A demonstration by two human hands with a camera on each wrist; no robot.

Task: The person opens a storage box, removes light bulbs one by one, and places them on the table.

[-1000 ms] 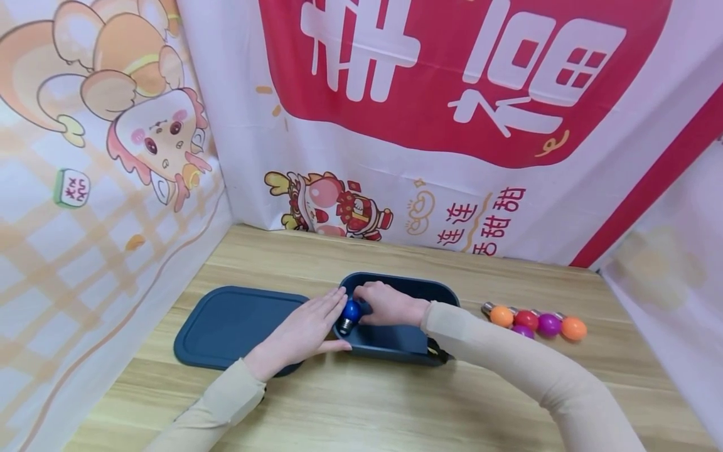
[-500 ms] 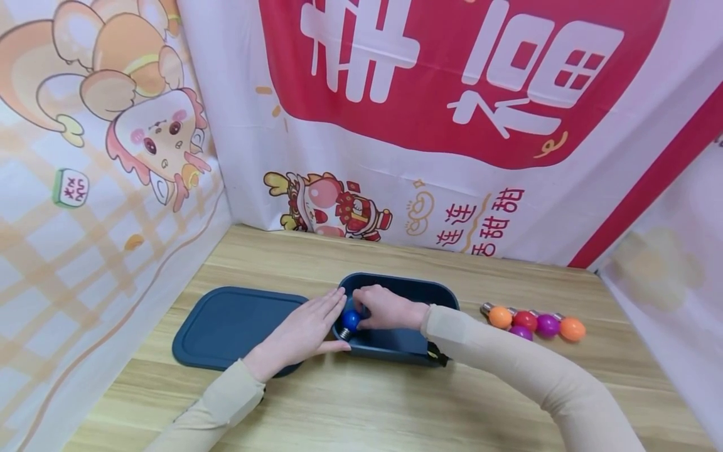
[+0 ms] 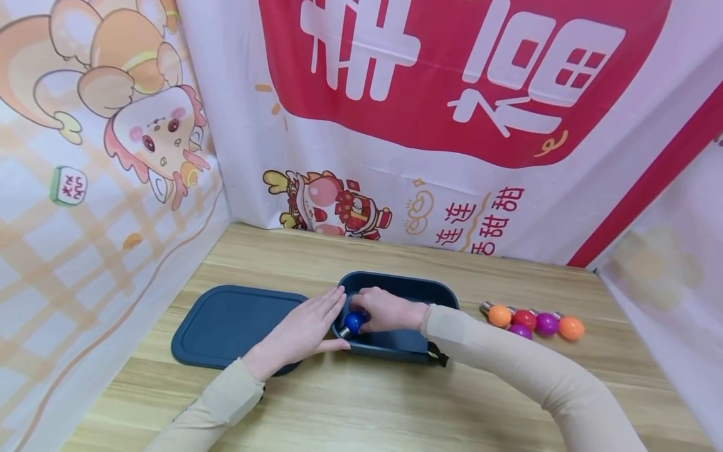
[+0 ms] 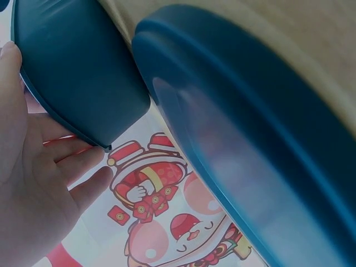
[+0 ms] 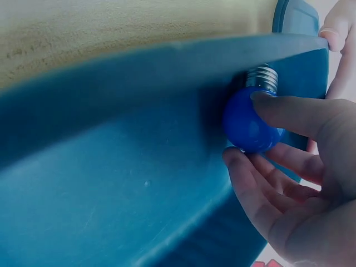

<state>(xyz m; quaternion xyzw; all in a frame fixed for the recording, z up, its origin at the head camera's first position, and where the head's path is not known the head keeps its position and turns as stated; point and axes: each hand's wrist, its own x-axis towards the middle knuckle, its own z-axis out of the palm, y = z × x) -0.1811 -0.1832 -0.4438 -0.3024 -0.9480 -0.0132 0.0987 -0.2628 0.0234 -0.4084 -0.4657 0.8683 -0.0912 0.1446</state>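
Note:
A blue light bulb (image 3: 354,322) with a silver screw base lies in the left end of the dark blue box (image 3: 412,280). My right hand (image 3: 390,312) reaches into the box and holds this bulb; in the right wrist view the thumb (image 5: 289,114) is on the glass and the fingertips touch its far side. At the box's left end, my left hand (image 3: 305,326) rests on the rim with nearly straight fingers, thumb spread toward the near side. The left wrist view has those fingers (image 4: 72,158) along the rim of the box (image 4: 78,67).
The flat dark blue lid (image 3: 237,320) lies left of the box, partly under the left hand. To the right, several coloured bulbs, among them a red bulb (image 3: 524,321) and an orange bulb (image 3: 572,328), lie on the wooden table (image 3: 395,402). Printed cloths hang behind and beside it.
Inside the box, the blue bulb has tilted and shifted slightly toward the near side, with my right hand on it. My left hand stays on the rim.

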